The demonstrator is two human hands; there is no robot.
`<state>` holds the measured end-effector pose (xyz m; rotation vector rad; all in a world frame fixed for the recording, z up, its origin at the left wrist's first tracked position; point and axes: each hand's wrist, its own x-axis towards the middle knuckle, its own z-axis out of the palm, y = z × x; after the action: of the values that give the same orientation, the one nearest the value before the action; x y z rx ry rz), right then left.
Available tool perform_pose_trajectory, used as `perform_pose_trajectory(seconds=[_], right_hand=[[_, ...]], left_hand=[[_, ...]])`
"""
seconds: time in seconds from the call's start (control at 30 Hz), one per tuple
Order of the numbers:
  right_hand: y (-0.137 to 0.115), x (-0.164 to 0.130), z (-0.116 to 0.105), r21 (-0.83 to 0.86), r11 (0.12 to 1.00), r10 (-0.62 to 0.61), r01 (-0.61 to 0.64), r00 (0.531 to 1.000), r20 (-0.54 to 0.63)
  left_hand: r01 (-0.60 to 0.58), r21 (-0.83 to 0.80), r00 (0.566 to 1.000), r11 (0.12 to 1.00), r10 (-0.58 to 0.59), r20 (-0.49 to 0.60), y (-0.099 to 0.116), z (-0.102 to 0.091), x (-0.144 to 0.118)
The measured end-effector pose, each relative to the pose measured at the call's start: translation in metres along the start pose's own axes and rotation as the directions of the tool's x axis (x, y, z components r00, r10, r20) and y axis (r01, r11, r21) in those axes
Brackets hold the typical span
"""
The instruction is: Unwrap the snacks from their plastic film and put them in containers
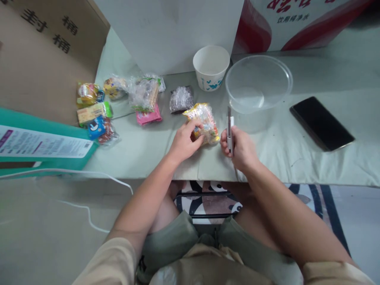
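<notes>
Now left fingers [192, 125] pinch a packet [204, 113], right fingers [225, 145] a cutter [230, 132]

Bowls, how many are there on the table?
2: a white paper bowl near the white box, and a clear plastic bowl just right of it, beyond the right hand. Boxes could hide more.

Yellow and orange-red colour the shiny packet [204, 114], silver and white the cutter [232, 128], against the pale green tablecloth [142, 154] before me. Blue motifs dot a white cup [210, 73]; a phone [323, 123] is black, a box [44, 124] teal, a carton [308, 27] white and red, another carton [47, 71] brown with black characters.
</notes>
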<state>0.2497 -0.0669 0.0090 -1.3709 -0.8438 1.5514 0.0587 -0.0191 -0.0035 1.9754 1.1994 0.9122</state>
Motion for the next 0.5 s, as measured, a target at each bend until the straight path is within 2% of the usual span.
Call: perform_pose_trajectory(seconds=[0.03, 0.1, 0.23, 0.37, 0.43, 0.5], right_hand=[[-0.003, -0.001, 0.004, 0.083, 0.992, 0.086, -0.091, 0.995, 0.059], [-0.007, -0.002, 0.011, 0.144, 0.972, 0.161, -0.188, 0.971, 0.177], [-0.010, -0.003, 0.014, 0.057, 0.977, 0.193, -0.205, 0.967, 0.168], [-0.006, -0.007, 0.008, -0.096, 0.975, 0.216, -0.200, 0.957, 0.196], [-0.004, -0.009, 0.006, -0.149, 0.972, 0.213, -0.182, 0.951, 0.223], [-0.003, -0.010, 0.001, -0.200, 0.967, 0.209, -0.160, 0.946, 0.250]], left_hand=[[-0.035, 0.019, 0.999, 0.999, 0.035, 0.001, 0.002, -0.001, 0.000], [-0.100, 0.048, 0.995, 0.994, 0.100, 0.013, 0.005, 0.000, 0.000], [-0.132, 0.050, 0.991, 0.990, 0.133, -0.008, 0.006, 0.003, 0.000], [-0.064, -0.099, 0.988, 0.993, 0.049, -0.146, -0.002, -0.003, 0.003], [-0.043, -0.189, 0.967, 0.981, -0.007, -0.253, -0.008, -0.010, 0.006], [0.024, -0.281, 0.949, 0.959, -0.110, -0.296, -0.013, -0.016, 0.008]])
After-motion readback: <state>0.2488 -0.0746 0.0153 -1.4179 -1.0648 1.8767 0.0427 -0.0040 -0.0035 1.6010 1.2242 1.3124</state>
